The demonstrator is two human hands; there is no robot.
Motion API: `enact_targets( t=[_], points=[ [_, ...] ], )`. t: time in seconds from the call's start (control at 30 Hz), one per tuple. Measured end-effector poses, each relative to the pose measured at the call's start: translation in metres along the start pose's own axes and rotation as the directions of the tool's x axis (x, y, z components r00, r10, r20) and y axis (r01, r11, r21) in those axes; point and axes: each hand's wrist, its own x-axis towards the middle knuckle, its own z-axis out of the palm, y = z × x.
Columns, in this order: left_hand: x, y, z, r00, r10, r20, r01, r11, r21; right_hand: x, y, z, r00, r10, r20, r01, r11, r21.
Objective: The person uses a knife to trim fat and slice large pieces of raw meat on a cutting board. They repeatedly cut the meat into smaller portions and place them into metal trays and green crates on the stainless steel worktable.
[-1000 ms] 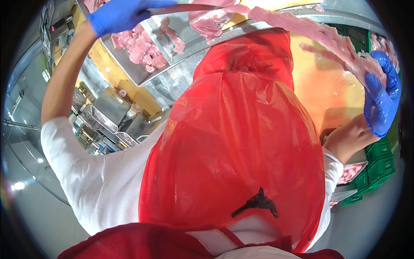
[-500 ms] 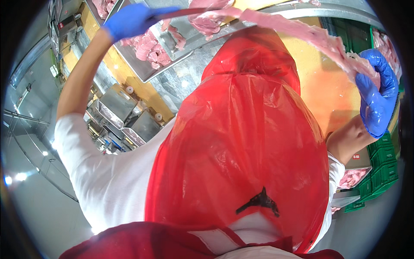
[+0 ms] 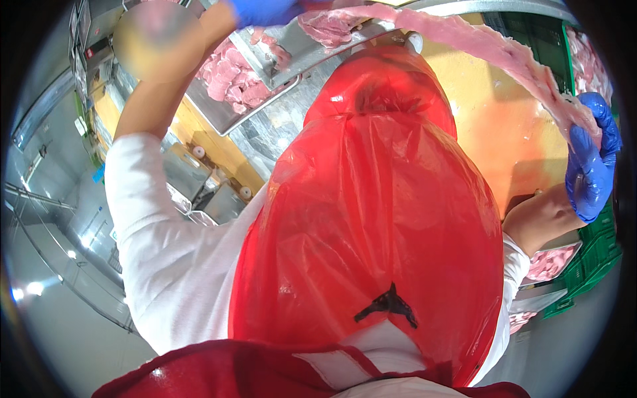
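A long, pale pink strip of raw meat (image 3: pixel 468 41) stretches in an arc across the top right. My right hand (image 3: pixel 592 159), in a blue glove, pinches its right end between thumb and fingers. At the upper edge my left hand (image 3: pixel 265 9), also gloved in blue, is closed at the strip's far left end. Its fingertips are partly cut off by the frame and blurred. A larger piece of meat (image 3: pixel 328 28) lies just below the strip, on the metal worktop.
Left of centre stands a metal tray (image 3: pixel 222 126) heaped with meat pieces (image 3: pixel 232 76). A yellow board (image 3: pixel 491 119) lies right of my red apron (image 3: pixel 371 219). Green crates (image 3: pixel 590 265) and a meat-filled container (image 3: pixel 551 262) stand by my right forearm. Another meat-filled crate (image 3: pixel 589 63) is beyond my right hand.
My left hand has moved right and up, partly out of the picture. My right hand has shifted slightly right and down, still gripping the strip's end.
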Motion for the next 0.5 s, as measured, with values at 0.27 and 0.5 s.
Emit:
enact_targets(
  t=[0.27,0.5],
  points=[
    [-0.117,-0.028,0.033,0.979,0.035,-0.199,-0.035,0.999,0.007,-0.058,-0.029,0.063,0.986,-0.005,-0.169,0.002,1.000,-0.014],
    [-0.017,0.007,0.047,0.983,0.083,-0.164,-0.069,0.994,0.089,-0.066,-0.062,0.093,0.994,-0.064,-0.092,0.055,0.994,-0.092]
  ],
)
